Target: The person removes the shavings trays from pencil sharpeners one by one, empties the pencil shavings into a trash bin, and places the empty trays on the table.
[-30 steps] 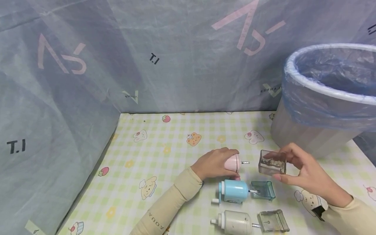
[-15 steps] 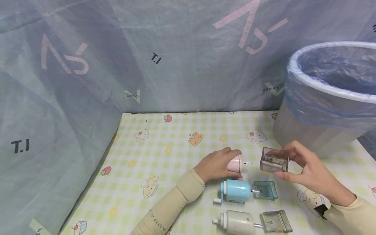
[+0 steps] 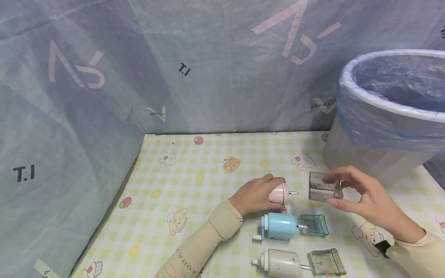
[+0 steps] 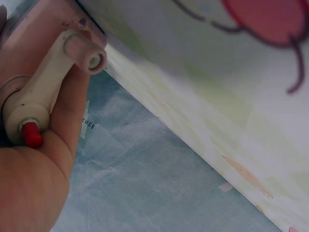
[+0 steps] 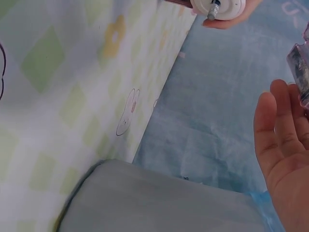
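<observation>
In the head view my left hand point(image 3: 255, 197) grips a pink crank pencil sharpener point(image 3: 279, 194), its metal cutter pointing right. The left wrist view shows the sharpener's white crank arm point(image 4: 46, 79) with a pinkish knob and a red tip at its hub. My right hand point(image 3: 368, 197) holds a clear shavings drawer point(image 3: 321, 193) between thumb and fingers, just right of the cutter and apart from it. Shavings lie inside the drawer. Below are a blue sharpener point(image 3: 281, 226) with its teal drawer point(image 3: 314, 225) and an off-white sharpener point(image 3: 282, 263) with its clear drawer point(image 3: 328, 261).
A grey bin point(image 3: 361, 158) with a blue plastic liner stands at the right, behind my right hand. A checked cloth point(image 3: 194, 158) covers the table. Grey-blue fabric point(image 3: 215, 96) hangs behind and at the left.
The drawer in my right hand has tilted and risen slightly, and my right fingers now reach further over it. My left hand keeps its grip on the pink sharpener.
</observation>
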`<state>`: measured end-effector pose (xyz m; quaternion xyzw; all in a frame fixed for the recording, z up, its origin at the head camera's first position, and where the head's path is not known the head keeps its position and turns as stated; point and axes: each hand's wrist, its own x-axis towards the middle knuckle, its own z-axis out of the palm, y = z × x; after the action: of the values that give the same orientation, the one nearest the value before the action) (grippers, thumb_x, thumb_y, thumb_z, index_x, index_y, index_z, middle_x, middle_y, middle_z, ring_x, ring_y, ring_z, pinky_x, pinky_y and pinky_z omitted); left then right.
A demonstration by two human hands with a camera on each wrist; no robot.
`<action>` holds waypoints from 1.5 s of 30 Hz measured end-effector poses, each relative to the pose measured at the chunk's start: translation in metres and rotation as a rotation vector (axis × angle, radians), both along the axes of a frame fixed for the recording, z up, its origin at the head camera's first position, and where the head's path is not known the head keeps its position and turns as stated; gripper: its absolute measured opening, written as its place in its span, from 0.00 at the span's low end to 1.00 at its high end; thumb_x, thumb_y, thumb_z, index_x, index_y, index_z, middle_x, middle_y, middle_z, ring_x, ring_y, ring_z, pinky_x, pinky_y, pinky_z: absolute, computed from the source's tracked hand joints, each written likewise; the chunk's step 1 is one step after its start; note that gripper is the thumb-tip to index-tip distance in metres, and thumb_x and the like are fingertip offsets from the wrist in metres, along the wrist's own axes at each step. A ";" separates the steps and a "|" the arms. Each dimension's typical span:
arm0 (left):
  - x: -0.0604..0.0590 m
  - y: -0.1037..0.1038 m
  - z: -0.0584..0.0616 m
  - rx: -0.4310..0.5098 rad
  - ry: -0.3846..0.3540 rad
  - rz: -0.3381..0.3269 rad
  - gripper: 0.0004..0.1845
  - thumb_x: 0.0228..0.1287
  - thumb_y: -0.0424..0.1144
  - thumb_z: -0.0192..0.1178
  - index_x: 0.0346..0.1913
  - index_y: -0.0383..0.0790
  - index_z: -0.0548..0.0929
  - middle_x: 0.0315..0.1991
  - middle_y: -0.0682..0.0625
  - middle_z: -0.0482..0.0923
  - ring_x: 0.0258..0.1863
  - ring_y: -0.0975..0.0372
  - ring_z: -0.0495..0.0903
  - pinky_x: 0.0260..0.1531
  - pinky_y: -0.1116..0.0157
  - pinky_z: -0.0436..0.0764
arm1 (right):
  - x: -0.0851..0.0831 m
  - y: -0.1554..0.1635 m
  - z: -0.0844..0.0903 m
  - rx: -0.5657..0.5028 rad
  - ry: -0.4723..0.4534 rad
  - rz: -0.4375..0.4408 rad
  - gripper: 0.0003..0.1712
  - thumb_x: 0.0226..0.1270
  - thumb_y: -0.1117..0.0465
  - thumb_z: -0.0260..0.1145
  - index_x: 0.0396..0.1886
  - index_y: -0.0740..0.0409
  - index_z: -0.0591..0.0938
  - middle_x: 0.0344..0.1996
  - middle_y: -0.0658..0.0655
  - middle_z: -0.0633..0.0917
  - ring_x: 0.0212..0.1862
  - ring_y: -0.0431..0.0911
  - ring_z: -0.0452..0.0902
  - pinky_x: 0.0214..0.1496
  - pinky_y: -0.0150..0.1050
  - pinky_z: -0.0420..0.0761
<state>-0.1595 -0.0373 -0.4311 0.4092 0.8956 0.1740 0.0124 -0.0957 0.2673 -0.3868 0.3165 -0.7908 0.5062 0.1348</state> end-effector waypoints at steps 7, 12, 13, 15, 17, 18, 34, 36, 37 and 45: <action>0.001 -0.002 -0.001 0.012 -0.008 0.005 0.39 0.59 0.63 0.78 0.69 0.51 0.77 0.45 0.54 0.77 0.34 0.69 0.75 0.35 0.72 0.77 | 0.001 0.002 0.007 0.025 0.021 -0.050 0.40 0.40 0.88 0.77 0.59 0.71 0.80 0.52 0.53 0.88 0.48 0.39 0.84 0.48 0.27 0.78; 0.001 -0.002 -0.001 0.014 -0.015 0.007 0.39 0.59 0.63 0.77 0.69 0.52 0.77 0.45 0.55 0.77 0.35 0.69 0.76 0.37 0.72 0.78 | 0.000 0.004 0.013 0.044 0.046 -0.101 0.39 0.38 0.88 0.77 0.57 0.69 0.81 0.51 0.50 0.89 0.46 0.37 0.84 0.50 0.24 0.77; 0.001 -0.003 -0.001 0.015 -0.016 0.007 0.39 0.59 0.63 0.77 0.69 0.52 0.77 0.46 0.55 0.77 0.35 0.69 0.75 0.37 0.72 0.78 | 0.000 0.005 0.015 0.040 0.038 -0.111 0.39 0.39 0.88 0.77 0.56 0.69 0.81 0.51 0.50 0.89 0.46 0.38 0.84 0.50 0.24 0.77; 0.001 -0.003 0.000 0.024 -0.019 0.005 0.39 0.59 0.63 0.78 0.69 0.51 0.77 0.46 0.55 0.77 0.35 0.69 0.75 0.37 0.72 0.77 | 0.000 0.006 0.021 0.039 0.024 -0.124 0.37 0.41 0.88 0.77 0.55 0.69 0.81 0.50 0.50 0.89 0.42 0.38 0.83 0.50 0.24 0.77; 0.001 -0.003 0.000 0.030 -0.023 0.005 0.39 0.59 0.62 0.78 0.69 0.51 0.77 0.46 0.55 0.77 0.35 0.69 0.75 0.36 0.72 0.76 | 0.001 0.007 0.027 0.028 -0.003 -0.137 0.36 0.42 0.88 0.76 0.55 0.70 0.81 0.50 0.50 0.90 0.41 0.39 0.82 0.51 0.24 0.77; 0.001 -0.003 0.000 0.030 -0.023 0.005 0.39 0.59 0.62 0.78 0.69 0.52 0.77 0.46 0.55 0.77 0.35 0.69 0.75 0.36 0.73 0.76 | 0.002 0.007 0.029 0.023 -0.020 -0.148 0.35 0.43 0.89 0.75 0.55 0.70 0.80 0.50 0.49 0.90 0.41 0.39 0.82 0.51 0.23 0.76; -0.001 -0.002 0.000 0.026 -0.039 -0.008 0.39 0.61 0.62 0.77 0.70 0.52 0.76 0.47 0.54 0.77 0.34 0.69 0.75 0.34 0.73 0.75 | 0.005 0.023 0.065 0.071 -0.155 -0.310 0.27 0.63 0.83 0.71 0.59 0.62 0.79 0.51 0.40 0.87 0.50 0.31 0.83 0.51 0.21 0.75; -0.001 -0.002 0.000 0.024 -0.040 -0.006 0.39 0.61 0.62 0.77 0.70 0.52 0.76 0.46 0.54 0.77 0.34 0.69 0.75 0.34 0.73 0.75 | 0.005 0.024 0.068 0.059 -0.158 -0.308 0.27 0.62 0.84 0.70 0.59 0.62 0.79 0.50 0.41 0.88 0.50 0.32 0.84 0.52 0.21 0.76; -0.001 -0.002 0.000 0.024 -0.041 -0.004 0.39 0.61 0.62 0.77 0.70 0.52 0.76 0.46 0.54 0.77 0.34 0.69 0.75 0.35 0.73 0.75 | 0.004 0.024 0.070 0.050 -0.159 -0.307 0.28 0.61 0.85 0.70 0.59 0.62 0.79 0.49 0.42 0.88 0.50 0.32 0.84 0.52 0.21 0.76; -0.001 -0.002 -0.002 0.021 -0.048 -0.006 0.39 0.61 0.62 0.76 0.70 0.51 0.76 0.46 0.54 0.77 0.34 0.69 0.75 0.35 0.72 0.76 | 0.001 0.031 0.076 -0.131 -0.162 -0.164 0.31 0.61 0.90 0.62 0.60 0.62 0.79 0.52 0.46 0.89 0.51 0.36 0.85 0.55 0.22 0.75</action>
<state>-0.1607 -0.0390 -0.4328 0.4076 0.8920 0.1930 0.0301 -0.0943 0.2980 -0.3106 0.1994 -0.7875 0.5681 0.1317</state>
